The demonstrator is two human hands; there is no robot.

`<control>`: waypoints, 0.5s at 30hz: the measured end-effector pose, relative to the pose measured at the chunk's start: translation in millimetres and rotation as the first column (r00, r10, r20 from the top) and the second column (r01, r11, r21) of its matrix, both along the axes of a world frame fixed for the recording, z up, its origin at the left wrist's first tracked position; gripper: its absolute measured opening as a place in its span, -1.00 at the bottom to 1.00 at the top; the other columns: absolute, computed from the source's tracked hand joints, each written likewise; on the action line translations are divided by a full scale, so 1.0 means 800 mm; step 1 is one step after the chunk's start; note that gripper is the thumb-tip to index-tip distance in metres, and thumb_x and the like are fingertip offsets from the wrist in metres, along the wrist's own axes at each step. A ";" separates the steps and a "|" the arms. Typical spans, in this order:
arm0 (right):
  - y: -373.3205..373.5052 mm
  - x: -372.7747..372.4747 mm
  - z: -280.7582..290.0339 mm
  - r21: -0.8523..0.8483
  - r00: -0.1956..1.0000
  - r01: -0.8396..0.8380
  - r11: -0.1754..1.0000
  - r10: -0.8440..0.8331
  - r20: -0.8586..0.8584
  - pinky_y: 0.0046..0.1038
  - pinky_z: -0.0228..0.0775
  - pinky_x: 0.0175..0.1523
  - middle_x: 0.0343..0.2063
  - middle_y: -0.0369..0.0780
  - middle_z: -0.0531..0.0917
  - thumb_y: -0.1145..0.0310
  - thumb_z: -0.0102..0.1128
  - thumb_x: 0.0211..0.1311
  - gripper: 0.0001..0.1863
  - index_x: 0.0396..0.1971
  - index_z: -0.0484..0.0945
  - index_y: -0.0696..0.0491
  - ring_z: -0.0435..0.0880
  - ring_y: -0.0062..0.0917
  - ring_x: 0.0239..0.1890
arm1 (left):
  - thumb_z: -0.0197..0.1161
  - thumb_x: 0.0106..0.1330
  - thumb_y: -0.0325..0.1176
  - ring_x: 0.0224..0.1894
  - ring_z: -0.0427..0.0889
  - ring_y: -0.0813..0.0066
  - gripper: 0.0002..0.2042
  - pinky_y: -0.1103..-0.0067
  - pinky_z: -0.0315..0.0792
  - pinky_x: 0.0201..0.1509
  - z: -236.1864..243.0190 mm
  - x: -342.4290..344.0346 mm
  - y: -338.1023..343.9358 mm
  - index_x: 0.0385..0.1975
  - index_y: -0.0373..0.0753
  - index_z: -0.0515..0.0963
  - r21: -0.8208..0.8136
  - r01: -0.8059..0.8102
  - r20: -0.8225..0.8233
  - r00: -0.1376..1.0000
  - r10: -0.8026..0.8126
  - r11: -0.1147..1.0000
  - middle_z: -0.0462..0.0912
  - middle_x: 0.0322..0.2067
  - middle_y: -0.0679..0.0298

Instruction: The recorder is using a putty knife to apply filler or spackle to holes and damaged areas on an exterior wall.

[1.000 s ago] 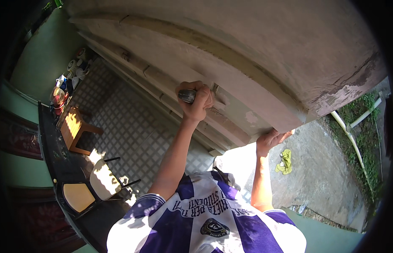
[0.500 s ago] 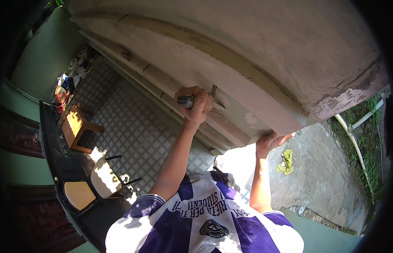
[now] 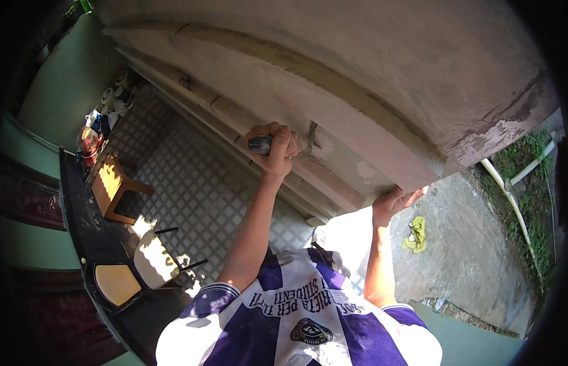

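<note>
My left hand (image 3: 276, 148) is closed round a scraper (image 3: 259, 144), whose rounded dark handle end sticks out of the fist. The tool's far end points at the moulded wall (image 3: 290, 91), beside a small pale-green patch (image 3: 323, 143) where the beige coat is gone. Most of the blade is hidden by the hand and hard to make out. My right hand (image 3: 391, 204) is wrapped round the outer end of the wall's ledge (image 3: 412, 161), its fingers curled over the corner.
A yellow-green cloth (image 3: 414, 235) lies on the concrete ground at right, with white pipes (image 3: 506, 192) beyond. On the left, over a tiled floor (image 3: 192, 177), stand a wooden stool (image 3: 110, 186), chairs (image 3: 154, 262) and a heap of household items (image 3: 92, 137).
My left hand and the scraper have shifted slightly left, uncovering more of the pale-green patch. The right hand keeps its hold on the ledge.
</note>
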State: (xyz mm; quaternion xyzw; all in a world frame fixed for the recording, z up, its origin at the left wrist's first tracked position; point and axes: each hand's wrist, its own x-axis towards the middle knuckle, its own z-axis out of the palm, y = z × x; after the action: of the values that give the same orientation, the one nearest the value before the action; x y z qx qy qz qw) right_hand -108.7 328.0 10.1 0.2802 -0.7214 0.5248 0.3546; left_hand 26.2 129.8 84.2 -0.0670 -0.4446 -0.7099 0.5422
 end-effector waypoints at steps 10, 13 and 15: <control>0.004 -0.002 -0.002 0.074 0.999 0.019 0.997 -0.016 -0.044 -0.08 -0.21 0.27 0.12 0.06 0.25 0.14 -0.49 0.42 -0.49 0.12 0.24 0.19 0.08 -0.04 0.21 | 0.00 0.16 -0.56 -0.85 -0.02 0.70 -0.67 0.64 -0.13 -0.79 -0.026 -0.005 0.016 -0.75 -0.17 0.04 0.109 0.033 -0.056 0.998 -0.027 0.993 0.03 -0.89 0.43; 0.005 -0.005 -0.010 0.054 1.000 0.030 0.998 -0.030 -0.005 -0.05 -0.32 0.32 0.16 0.06 0.22 0.12 -0.49 0.42 -0.48 0.14 0.23 0.18 0.04 -0.04 0.25 | -0.01 0.18 -0.54 -0.84 -0.04 0.69 -0.70 0.64 -0.12 -0.79 -0.028 0.001 -0.001 -0.73 -0.18 0.08 0.079 0.070 -0.121 0.991 -0.060 0.994 0.03 -0.88 0.43; 0.008 -0.008 -0.014 0.067 0.999 0.033 0.997 -0.032 -0.011 -0.04 -0.41 0.34 0.16 0.05 0.23 0.11 -0.50 0.41 -0.47 0.14 0.23 0.18 0.02 -0.06 0.28 | -0.03 0.17 -0.51 -0.84 -0.05 0.69 -0.70 0.64 -0.12 -0.77 -0.028 0.003 -0.006 -0.75 -0.17 0.08 0.048 0.072 -0.089 0.994 -0.068 0.996 0.04 -0.87 0.43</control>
State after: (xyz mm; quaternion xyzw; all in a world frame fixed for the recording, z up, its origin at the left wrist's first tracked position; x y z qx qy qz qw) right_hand -115.0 334.3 -1.2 0.2828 -0.7414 0.4927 0.3570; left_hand 28.3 125.0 61.4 -0.0993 -0.3996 -0.7360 0.5373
